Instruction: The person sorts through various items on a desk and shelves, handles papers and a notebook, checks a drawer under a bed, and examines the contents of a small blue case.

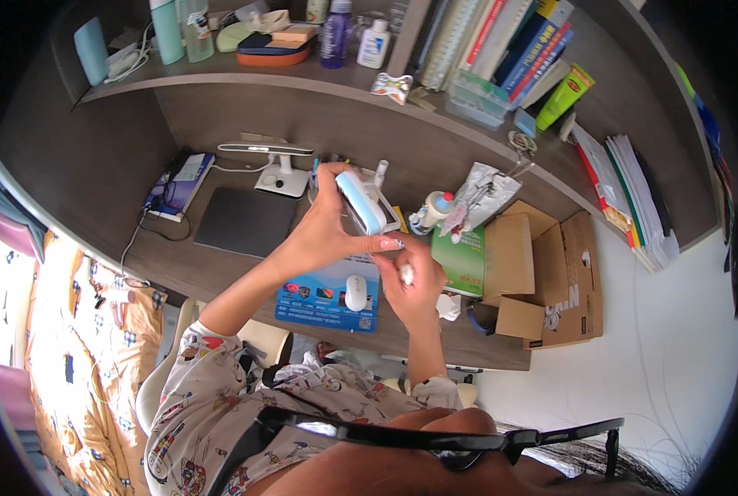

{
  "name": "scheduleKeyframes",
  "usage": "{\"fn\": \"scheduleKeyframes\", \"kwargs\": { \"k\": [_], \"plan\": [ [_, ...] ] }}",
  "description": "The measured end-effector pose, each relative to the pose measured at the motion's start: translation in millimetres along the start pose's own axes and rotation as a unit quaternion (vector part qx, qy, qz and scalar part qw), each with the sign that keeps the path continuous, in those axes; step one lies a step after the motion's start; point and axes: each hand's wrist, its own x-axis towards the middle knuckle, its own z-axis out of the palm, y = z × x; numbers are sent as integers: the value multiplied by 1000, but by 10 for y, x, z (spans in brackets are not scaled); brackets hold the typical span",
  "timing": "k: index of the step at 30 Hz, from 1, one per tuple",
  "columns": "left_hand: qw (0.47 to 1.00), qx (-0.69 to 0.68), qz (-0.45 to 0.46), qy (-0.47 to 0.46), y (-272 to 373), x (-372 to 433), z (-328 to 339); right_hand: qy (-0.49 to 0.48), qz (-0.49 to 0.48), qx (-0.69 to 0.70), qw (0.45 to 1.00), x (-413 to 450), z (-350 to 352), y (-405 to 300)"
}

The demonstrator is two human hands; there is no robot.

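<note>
My left hand (325, 223) grips a clear plastic case with a light-blue edge (361, 202), tilted above the desk. The thumb lies along its lower end, and the fingers wrap its far end. Close by on the right, my right hand (413, 282) is curled around a small white wad (407, 273), which looks like tissue. Its index finger is raised by the left thumb and the case's lower end; whether it touches them I cannot tell. Below the hands lies a blue printed mouse pad (325, 313) with a white computer mouse (356, 293) on it.
A crumpled tissue (449, 306), a green book (459, 260), a bottle with a red cap (434, 208) and an opened cardboard box (555, 273) stand right. Behind are a white desk lamp (282, 177) and a dark flat pad (245, 220). A loaded shelf (269, 77) overhangs the desk.
</note>
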Motion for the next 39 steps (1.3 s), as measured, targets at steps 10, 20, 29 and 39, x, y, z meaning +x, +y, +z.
{"fn": "scheduleKeyframes", "kwargs": {
  "k": [10, 20, 29, 39],
  "plan": [
    [1000, 4, -19, 14, -191, 235, 593, -13, -53, -84, 995, 177, -364, 401],
    [996, -20, 38, -76, -89, 320, 826, 26, 73, -32, 996, 278, -610, 627],
    [978, -96, 64, -174, 81, 293, 661, 159, 122, 72, 977, 925, -1567, 916],
    [979, 134, 108, -113, 124, 460, 463, 10, 119, -220, 968, 1846, -2438, 1675]
  ]
}}
